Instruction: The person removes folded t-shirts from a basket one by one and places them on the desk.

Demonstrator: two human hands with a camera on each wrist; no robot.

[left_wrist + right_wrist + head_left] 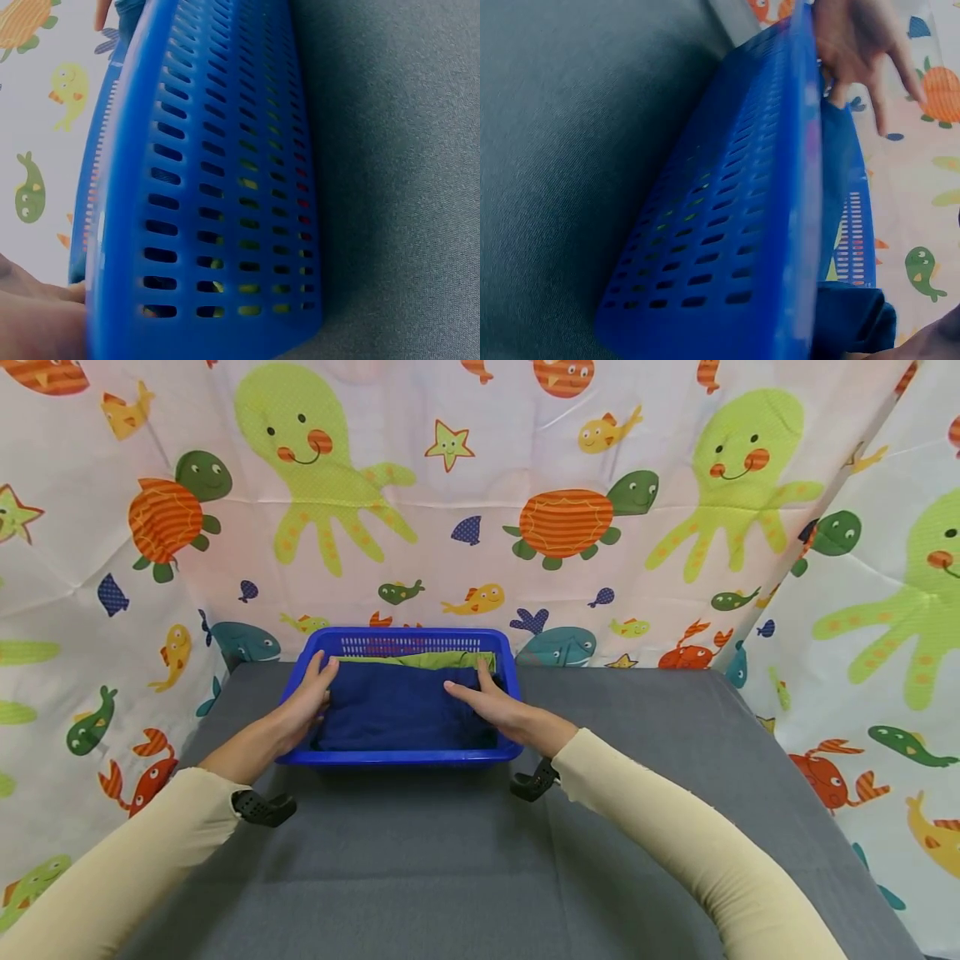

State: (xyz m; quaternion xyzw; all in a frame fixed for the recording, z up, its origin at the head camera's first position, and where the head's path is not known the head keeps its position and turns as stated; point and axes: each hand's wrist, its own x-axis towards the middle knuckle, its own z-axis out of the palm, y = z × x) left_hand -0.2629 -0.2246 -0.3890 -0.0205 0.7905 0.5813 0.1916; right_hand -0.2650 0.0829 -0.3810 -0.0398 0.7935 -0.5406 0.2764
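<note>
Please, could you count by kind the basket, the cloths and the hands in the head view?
Blue plastic basket: 1
Cloths: 2, navy cloth and lime-green cloth
Hands: 2, left hand and right hand
Total: 5 visible; anything underneath is uncountable.

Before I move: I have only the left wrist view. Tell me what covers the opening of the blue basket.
Observer: In the head view, a dark blue cloth spreads across most of the opening of the basket.
Operator: My view gives me only the basket's side wall and slots. Report what shows behind that cloth.
Observer: A strip of green cloth shows along the far side, between the dark blue cloth and the basket's back wall.
Operator: Now describe the basket's right end.
Observer: The right hand reaches in over it, at the right edge of the dark blue cloth.
</note>
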